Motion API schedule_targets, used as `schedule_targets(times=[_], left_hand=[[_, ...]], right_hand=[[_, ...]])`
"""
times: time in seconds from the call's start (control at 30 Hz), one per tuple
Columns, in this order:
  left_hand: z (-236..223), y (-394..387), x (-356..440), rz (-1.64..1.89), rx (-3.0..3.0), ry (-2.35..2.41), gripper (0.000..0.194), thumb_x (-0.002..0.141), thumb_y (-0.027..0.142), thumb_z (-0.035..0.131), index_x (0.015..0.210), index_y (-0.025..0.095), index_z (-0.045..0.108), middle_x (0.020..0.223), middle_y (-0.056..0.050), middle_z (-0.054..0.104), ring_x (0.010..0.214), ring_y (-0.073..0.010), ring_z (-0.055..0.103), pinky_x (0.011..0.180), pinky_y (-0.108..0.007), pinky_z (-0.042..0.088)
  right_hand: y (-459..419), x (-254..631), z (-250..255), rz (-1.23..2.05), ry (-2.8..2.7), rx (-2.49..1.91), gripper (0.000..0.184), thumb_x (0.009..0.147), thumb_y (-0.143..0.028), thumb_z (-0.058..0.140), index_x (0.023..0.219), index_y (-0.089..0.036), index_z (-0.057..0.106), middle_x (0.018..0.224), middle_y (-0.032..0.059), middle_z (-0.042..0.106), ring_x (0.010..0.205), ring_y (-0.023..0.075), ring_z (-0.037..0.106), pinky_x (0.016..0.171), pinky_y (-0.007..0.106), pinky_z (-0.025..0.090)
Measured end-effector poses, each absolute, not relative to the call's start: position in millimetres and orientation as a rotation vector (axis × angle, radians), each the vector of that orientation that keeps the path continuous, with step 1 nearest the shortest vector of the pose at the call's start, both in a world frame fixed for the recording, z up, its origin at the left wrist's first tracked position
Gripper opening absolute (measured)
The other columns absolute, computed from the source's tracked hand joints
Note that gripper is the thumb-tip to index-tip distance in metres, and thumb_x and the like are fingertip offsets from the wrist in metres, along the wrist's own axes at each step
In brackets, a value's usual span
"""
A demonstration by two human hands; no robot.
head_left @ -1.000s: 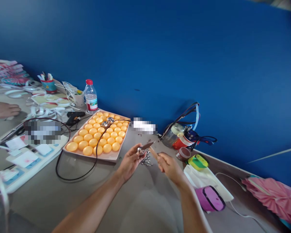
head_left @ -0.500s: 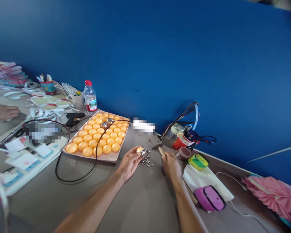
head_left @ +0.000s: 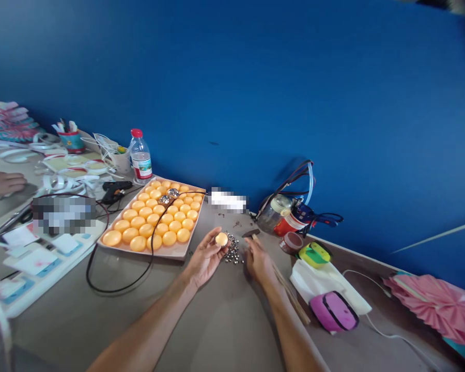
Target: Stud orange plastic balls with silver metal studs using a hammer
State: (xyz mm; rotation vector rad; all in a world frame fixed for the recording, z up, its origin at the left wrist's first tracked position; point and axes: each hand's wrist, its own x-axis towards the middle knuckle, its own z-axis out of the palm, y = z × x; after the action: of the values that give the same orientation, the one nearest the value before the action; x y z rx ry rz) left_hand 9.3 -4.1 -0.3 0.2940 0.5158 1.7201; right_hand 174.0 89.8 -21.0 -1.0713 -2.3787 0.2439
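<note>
In the middle of the table my left hand [head_left: 206, 261] holds an orange ball [head_left: 221, 239] between thumb and fingers; some silvery bits show at its lower edge. Just right of the ball lies a heap of small shiny silver beads [head_left: 232, 253]. My right hand [head_left: 259, 261] is on the far side of that heap, its fingers closed, and whatever they hold is hidden. Beyond its fingertips lies the dark head of a hammer [head_left: 251, 233]. A long wooden stick [head_left: 292, 297], perhaps its handle, runs beside my right forearm.
Left of my hands stands a tray [head_left: 182, 250] of orange balls, two silver-covered, with a black cable [head_left: 120, 289] across it. Behind are a water bottle [head_left: 141, 160] and glue gun [head_left: 114, 191]. A jar [head_left: 273, 219] and purple box [head_left: 333, 312] stand right. Another person's hand [head_left: 3, 183] rests far left.
My right hand has shifted left, closer to the beads, uncovering more of the wooden stick. In my left hand the ball has turned, so its plain orange side faces me. The view shifted slightly.
</note>
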Motion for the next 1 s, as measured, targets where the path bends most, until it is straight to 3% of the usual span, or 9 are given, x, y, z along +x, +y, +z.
schedule_targets(times=[0.23, 0.47, 0.73, 1.0], left_hand=[[1, -4, 13, 1.714, 0.318, 0.611, 0.036, 0.061, 0.006, 0.071, 0.095, 0.017, 0.063, 0.095, -0.004, 0.063, 0.078, -0.0104, 0.058, 0.064, -0.019, 0.044], [-1, -5, 15, 1.664, 0.357, 0.616, 0.041, 0.061, 0.010, 0.073, 0.099, 0.020, 0.065, 0.094, -0.003, 0.063, 0.077, -0.0101, 0.057, 0.066, -0.021, 0.042], [1, -7, 14, 1.650, 0.400, 0.592, 0.039, 0.066, 0.013, 0.071, 0.103, 0.019, 0.062, 0.093, -0.005, 0.063, 0.078, -0.0129, 0.060, 0.069, -0.024, 0.044], [3, -8, 13, 1.632, 0.367, 0.607, 0.041, 0.066, 0.013, 0.071, 0.105, 0.018, 0.060, 0.089, -0.005, 0.063, 0.077, -0.0135, 0.061, 0.071, -0.025, 0.047]], right_hand=[[79, 158, -20, 0.304, -2.508, -1.002, 0.040, 0.084, -0.014, 0.037, 0.122, -0.017, 0.049, 0.098, 0.0107, 0.057, 0.086, 0.0191, 0.054, 0.073, 0.028, 0.045], [82, 158, -24, 0.414, -2.463, -0.961, 0.025, 0.085, -0.018, 0.038, 0.096, -0.018, 0.061, 0.084, 0.0065, 0.058, 0.077, 0.0168, 0.054, 0.068, 0.025, 0.041], [85, 158, -24, 0.536, -2.293, -0.904, 0.016, 0.077, -0.018, 0.043, 0.077, -0.017, 0.059, 0.078, 0.0048, 0.058, 0.075, 0.0166, 0.054, 0.068, 0.025, 0.042], [84, 157, -25, 1.025, -1.904, -1.020, 0.009, 0.072, -0.027, 0.053, 0.069, -0.019, 0.053, 0.063, -0.0008, 0.054, 0.059, 0.0139, 0.050, 0.055, 0.025, 0.042]])
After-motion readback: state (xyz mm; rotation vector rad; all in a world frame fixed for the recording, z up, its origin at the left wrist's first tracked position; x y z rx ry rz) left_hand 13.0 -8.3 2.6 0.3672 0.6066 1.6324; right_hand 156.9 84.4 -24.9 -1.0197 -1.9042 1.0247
